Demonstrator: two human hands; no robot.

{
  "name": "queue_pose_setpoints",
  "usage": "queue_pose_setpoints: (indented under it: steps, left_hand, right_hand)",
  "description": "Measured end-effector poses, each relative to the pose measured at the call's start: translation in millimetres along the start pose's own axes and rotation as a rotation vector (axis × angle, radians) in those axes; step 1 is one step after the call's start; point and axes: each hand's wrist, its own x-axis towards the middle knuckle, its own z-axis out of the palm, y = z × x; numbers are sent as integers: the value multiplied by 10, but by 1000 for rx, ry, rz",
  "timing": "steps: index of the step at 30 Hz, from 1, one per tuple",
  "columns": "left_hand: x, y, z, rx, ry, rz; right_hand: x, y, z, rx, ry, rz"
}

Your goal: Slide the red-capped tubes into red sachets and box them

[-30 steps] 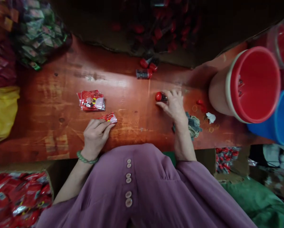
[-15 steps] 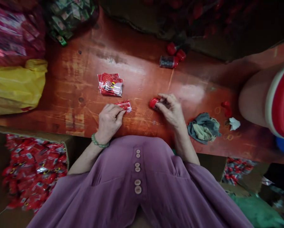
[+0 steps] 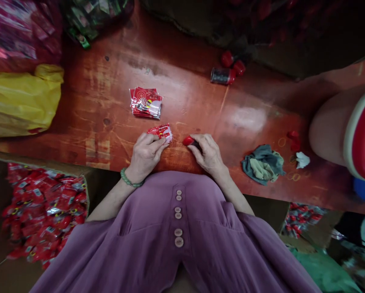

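My left hand is closed on a small red printed packet with a clear plastic edge, low over the table. To its right, my right hand pinches a small container with a red cap; the cap points left toward the packet, with a short gap between them. Fingers cover most of the container's dark body. Just beyond my left hand lies a stack of similar red packets. Farther back, a dark container with a red cap rests on its side beside two more red caps or containers.
A crumpled grey-green cloth and rubber bands lie right on the red-brown table, near a large bucket. At left is a yellow bag. Below the table edge stands a box of red wrapped items. A cardboard box fills the back right.
My right hand has turned and moved left and slightly nearer me, bringing the red-capped container closer to the packet. My left hand keeps its packet, a little farther right in view.
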Motion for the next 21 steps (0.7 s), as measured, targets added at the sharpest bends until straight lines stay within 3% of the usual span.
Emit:
queue_pose_setpoints:
  steps: [2, 5, 10, 16, 21]
  left_hand:
    - [9, 3, -19, -27, -2, -4]
    - [35, 15, -59, -87, 3, -6]
    - [91, 14, -130, -197, 1, -62]
    - [133, 15, -179, -197, 43, -144]
    - [146, 109, -233, -179, 83, -19]
  right_hand:
    - [-10, -21, 17, 126, 47, 63]
    - [-9, -39, 39, 508, 112, 291]
    - [38, -66, 53, 1061, 47, 554]
    - [99, -123, 31, 1207, 35, 642]
    - [128, -191, -38, 1253, 5, 646]
